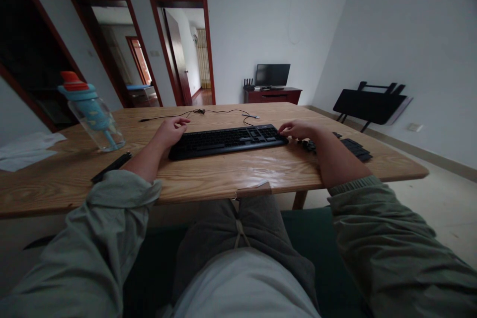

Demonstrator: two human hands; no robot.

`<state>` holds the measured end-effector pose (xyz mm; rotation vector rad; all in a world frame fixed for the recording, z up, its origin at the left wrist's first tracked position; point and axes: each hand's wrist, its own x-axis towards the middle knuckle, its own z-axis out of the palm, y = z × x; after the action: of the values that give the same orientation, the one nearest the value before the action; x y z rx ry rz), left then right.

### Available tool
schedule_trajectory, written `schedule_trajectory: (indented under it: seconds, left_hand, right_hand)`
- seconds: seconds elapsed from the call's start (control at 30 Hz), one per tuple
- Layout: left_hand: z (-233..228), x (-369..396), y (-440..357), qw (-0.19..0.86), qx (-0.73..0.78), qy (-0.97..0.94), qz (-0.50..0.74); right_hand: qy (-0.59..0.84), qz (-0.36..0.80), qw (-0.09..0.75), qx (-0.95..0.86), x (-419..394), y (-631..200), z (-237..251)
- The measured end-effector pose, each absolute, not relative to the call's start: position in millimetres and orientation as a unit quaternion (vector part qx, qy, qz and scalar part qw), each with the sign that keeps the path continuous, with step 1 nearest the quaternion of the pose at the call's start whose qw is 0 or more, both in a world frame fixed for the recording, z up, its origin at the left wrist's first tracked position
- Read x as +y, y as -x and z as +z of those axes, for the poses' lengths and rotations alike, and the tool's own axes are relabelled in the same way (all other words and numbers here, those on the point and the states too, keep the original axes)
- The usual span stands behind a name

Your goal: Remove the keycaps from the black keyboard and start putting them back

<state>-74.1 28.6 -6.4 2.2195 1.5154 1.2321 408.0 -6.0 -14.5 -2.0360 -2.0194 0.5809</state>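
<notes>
Frame centre: flat black plastic keyboard (pixel 227 140) on light wooden table (pixel 208 171). Left hand (pixel 172 130) loosely curled at its left end, right hand (pixel 297 129) fingers bent on right end. Clear blue-lidded bottle (pixel 91 111) mid-left.

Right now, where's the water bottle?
In the head view, the bottle stands on the table at far left, beyond the left hand and keyboard.

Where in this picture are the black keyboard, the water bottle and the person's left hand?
keyboard (pixel 227 140), head view, middle of the keys.
water bottle (pixel 97 119), head view, clear body.
left hand (pixel 172 130), head view, back of the hand.
</notes>
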Motion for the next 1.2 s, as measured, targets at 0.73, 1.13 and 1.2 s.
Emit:
schedule_trajectory:
  seconds: [0.73, 1.13, 1.2]
  left_hand:
    - [-9.1, -9.5, 20.7, -0.036, 0.397, -0.911, 0.108]
    - [5.2, 1.7, 46.5, -0.053, 0.409, -0.906, 0.099]
    - [6.8, 3.5, 53.4, -0.047, 0.416, -0.903, 0.093]
  right_hand:
    - [0.697, 0.171, 0.075, -0.693, -29.7, -388.9, -2.4]
    - [0.686, 0.124, 0.064, -0.715, -25.3, -372.0, -1.5]
    - [0.678, 0.125, 0.068, -0.721, -25.3, -365.0, -2.2]
